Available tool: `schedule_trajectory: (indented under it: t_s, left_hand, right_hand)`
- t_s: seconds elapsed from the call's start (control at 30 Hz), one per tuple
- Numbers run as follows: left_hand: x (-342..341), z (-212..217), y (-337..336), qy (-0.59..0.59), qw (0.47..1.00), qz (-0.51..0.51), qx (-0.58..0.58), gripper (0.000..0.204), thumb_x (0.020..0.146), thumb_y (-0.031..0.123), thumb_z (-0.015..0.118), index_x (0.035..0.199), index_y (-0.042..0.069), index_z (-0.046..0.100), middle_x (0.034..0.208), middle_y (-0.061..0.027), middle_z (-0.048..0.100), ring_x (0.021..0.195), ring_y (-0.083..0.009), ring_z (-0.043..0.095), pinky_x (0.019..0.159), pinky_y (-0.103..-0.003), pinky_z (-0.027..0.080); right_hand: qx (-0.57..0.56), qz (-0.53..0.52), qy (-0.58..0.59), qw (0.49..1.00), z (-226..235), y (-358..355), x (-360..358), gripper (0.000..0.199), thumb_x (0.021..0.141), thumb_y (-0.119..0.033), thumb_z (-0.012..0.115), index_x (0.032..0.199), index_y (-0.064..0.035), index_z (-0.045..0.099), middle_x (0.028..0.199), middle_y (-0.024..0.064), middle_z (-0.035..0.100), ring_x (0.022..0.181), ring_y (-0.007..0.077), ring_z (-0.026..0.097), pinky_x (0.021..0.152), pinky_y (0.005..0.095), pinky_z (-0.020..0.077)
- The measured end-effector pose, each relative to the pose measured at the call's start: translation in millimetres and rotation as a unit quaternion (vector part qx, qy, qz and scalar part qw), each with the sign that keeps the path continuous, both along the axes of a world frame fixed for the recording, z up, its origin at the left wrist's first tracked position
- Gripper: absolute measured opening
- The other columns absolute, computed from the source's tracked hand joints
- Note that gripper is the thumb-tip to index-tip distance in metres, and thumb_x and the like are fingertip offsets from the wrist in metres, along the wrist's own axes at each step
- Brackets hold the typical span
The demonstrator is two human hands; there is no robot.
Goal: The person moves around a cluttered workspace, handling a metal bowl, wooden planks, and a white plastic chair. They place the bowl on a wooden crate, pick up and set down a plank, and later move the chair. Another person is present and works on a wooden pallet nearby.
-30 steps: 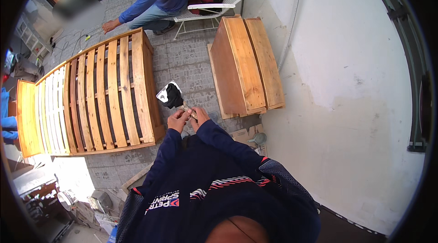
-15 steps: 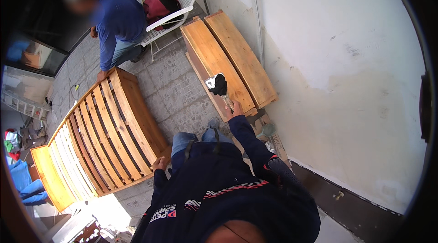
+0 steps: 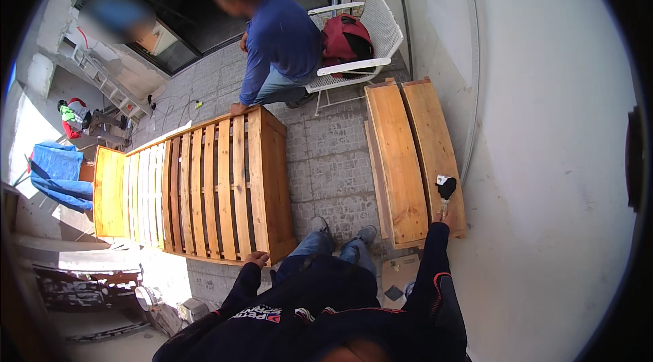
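Observation:
My left hand (image 3: 258, 259) is closed on the near edge of a long slatted wooden frame (image 3: 269, 178), close to its right corner. The frame is varnished orange-brown and looks like a bed base. Out to the right, my right hand (image 3: 444, 218) grips the narrow pale end of a small black-and-white thing (image 3: 446, 189), whose kind I cannot make out. That thing is over the right one of two long wooden boxes or drawers (image 3: 398, 165), which lie side by side by the wall. Another person's hand (image 3: 238, 109) rests on the frame's far right corner.
A co-worker in a blue shirt (image 3: 286, 35) crouches beyond the frame. Behind them, a white metal chair (image 3: 381, 28) carries a red backpack (image 3: 343, 42). A ladder (image 3: 112, 83) lies far left, near blue cloth (image 3: 61, 165). A pale wall (image 3: 544, 158) rises at right.
My right hand has carried the black-and-white thing from over the left wooden box to the right one. My left hand stays on the frame. My view has turned, shifting the scene.

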State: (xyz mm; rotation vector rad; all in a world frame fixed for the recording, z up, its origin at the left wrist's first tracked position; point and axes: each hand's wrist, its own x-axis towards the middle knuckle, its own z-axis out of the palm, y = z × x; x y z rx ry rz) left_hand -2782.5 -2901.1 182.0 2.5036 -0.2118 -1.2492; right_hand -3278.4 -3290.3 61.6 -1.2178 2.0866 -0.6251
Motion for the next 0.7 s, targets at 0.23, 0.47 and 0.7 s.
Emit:
schedule_trajectory:
  t_s: [0.23, 0.47, 0.7]
  left_hand:
    - [-14.0, 20.8, -47.0, -0.041, 0.991, -0.103, -0.074, 0.030, 0.073, 0.031, 0.064, 0.093, 0.008, 0.065, 0.084, -0.0111, 0.065, 0.081, -0.0195, 0.062, 0.076, -0.029, 0.048]
    - [-2.8, -16.1, -3.5, -0.043, 0.967, -0.238, 0.082, 0.037, 0.070, 0.041, 0.063, 0.094, 0.013, 0.066, 0.083, -0.0082, 0.065, 0.080, -0.0187, 0.062, 0.075, -0.029, 0.049]
    - [39.9, -26.4, -49.2, -0.049, 0.947, -0.290, 0.132, 0.032, 0.069, 0.038, 0.064, 0.091, 0.016, 0.067, 0.077, -0.0055, 0.066, 0.068, -0.0149, 0.063, 0.068, -0.027, 0.050]
  right_hand:
    - [0.086, -0.031, 0.058, 0.994, -22.7, -16.4, -16.6, 0.044, 0.077, -0.018, 0.059, 0.118, -0.0067, 0.044, 0.110, 0.0197, 0.045, 0.102, 0.0332, 0.048, 0.087, 0.0396, 0.0393]
    - [0.141, -0.045, 0.187, 0.971, 35.0, -9.1, 2.6, 0.047, 0.075, -0.022, 0.063, 0.117, -0.0121, 0.046, 0.111, 0.0174, 0.045, 0.103, 0.0316, 0.046, 0.086, 0.0398, 0.0391]
    - [-0.068, -0.183, 0.187, 0.963, 36.1, 72.0, 15.8, 0.040, 0.074, -0.024, 0.063, 0.107, -0.0053, 0.051, 0.099, 0.0171, 0.051, 0.092, 0.0317, 0.052, 0.080, 0.0405, 0.0419]
